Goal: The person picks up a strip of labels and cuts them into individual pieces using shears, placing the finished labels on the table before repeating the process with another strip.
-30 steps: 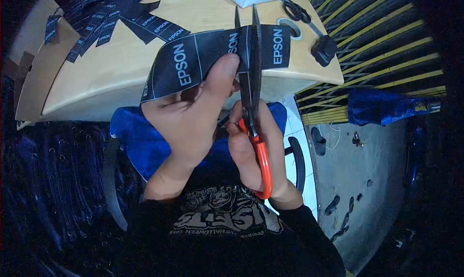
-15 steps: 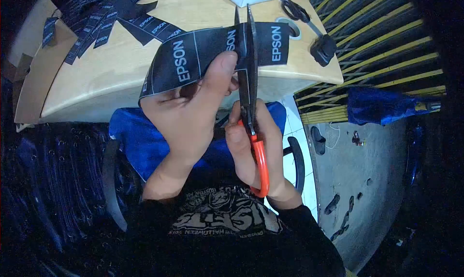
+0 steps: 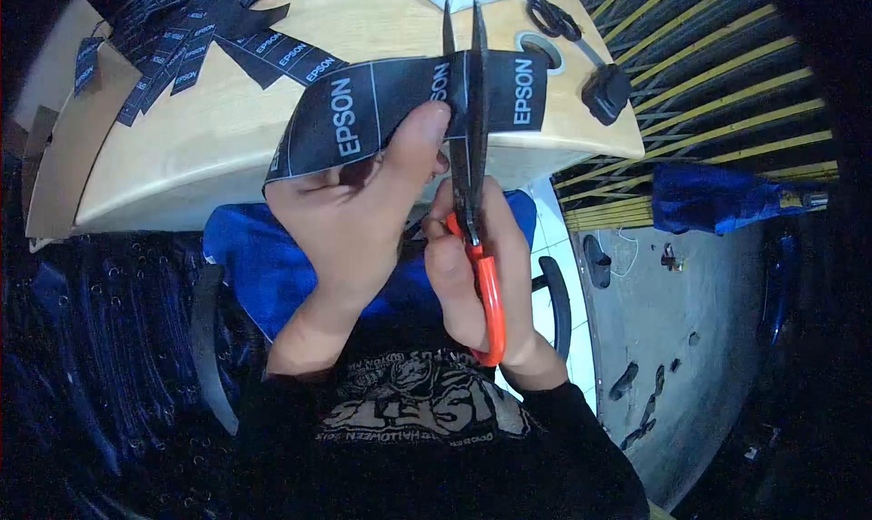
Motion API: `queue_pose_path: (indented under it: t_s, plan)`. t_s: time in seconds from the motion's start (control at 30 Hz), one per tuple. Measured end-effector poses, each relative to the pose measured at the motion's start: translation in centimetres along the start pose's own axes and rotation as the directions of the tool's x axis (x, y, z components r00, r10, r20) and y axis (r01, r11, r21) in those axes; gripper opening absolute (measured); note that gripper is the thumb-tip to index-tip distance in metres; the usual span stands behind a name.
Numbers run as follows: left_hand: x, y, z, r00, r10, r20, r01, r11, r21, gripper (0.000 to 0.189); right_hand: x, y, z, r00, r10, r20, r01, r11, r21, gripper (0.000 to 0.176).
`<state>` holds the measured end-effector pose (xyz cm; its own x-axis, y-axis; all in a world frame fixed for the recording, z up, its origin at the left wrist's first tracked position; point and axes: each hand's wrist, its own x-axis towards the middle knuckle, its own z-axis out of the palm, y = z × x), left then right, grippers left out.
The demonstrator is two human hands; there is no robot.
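My left hand (image 3: 354,211) pinches a black strip printed with EPSON labels (image 3: 341,111), thumb on top and fingers beneath. The strip curls down at its left end and reaches out flat to the right. Wrapped round the red handles of a pair of scissors (image 3: 489,293) is my right hand (image 3: 486,279). The scissor blades point away from me and are slightly parted at the tips. They cross the strip between two labels, near a thin printed line, just right of my left thumb.
More black EPSON strips (image 3: 204,43) lie heaped at the table's (image 3: 227,148) far left, beside a cardboard box (image 3: 77,157). A roll of tape (image 3: 556,52), a coiled cable (image 3: 549,16) and a black adapter (image 3: 606,93) sit at the right. Beyond is a yellow folding gate (image 3: 708,84).
The scissor tips have spread a little further apart. Both hands and the strip stay almost in place, with the strip's right end slightly lower.
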<state>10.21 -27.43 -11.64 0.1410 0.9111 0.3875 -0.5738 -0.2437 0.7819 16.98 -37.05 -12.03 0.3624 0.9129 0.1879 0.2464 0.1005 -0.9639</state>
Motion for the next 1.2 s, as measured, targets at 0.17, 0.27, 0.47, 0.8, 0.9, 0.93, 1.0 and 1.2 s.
queue_pose_path:
  t_s: [0.17, 0.27, 0.47, 0.8, 0.9, 0.93, 1.0, 1.2]
  plan:
    - [0.1, 0.3, 0.0, 0.999, -0.036, -0.006, 0.037, 0.999, 0.021, 0.007, 0.2, 0.4, 0.5, 0.999, 0.009, -0.048, -0.01, 1.0, -0.012, 0.036]
    - [0.3, 0.0, 0.0, 1.0, -0.019, -0.007, 0.019, 1.0, 0.003, 0.005, 0.3, 0.7, 0.5, 0.999, -0.002, -0.045, 0.0, 0.999, -0.037, 0.036]
    - [0.1, 0.5, -0.1, 0.998, -0.055, -0.007, 0.055, 0.989, 0.14, 0.003, 0.6, 0.3, 0.6, 0.999, -0.009, -0.051, 0.011, 1.0, 0.028, 0.035]
    - [0.2, 0.2, 0.0, 0.999, -0.053, -0.006, 0.054, 0.993, 0.107, 0.005, 0.9, 0.7, 0.7, 0.996, -0.035, -0.082, 0.034, 0.999, -0.015, 0.036]
    - [0.4, 0.0, -0.1, 0.998, -0.062, 0.008, 0.06, 0.989, 0.131, 0.004, 0.8, 0.3, 0.7, 0.997, 0.067, -0.032, -0.067, 0.998, 0.0, 0.049]
    - [0.5, -0.4, -0.2, 0.999, -0.041, -0.001, 0.041, 0.994, 0.101, 0.004, 0.7, 0.1, 0.6, 0.997, 0.066, -0.031, -0.066, 0.998, 0.0, 0.049]
    - [0.5, -0.4, -0.2, 1.0, -0.02, -0.011, 0.021, 0.997, 0.072, 0.004, 0.6, 0.0, 0.4, 0.996, 0.092, 0.021, -0.093, 0.995, 0.024, 0.056]
    - [0.3, 0.2, -0.2, 0.998, -0.064, -0.016, 0.065, 0.995, 0.069, 0.003, 0.9, 0.3, 0.5, 0.999, 0.03, 0.04, -0.035, 0.994, 0.107, 0.062]
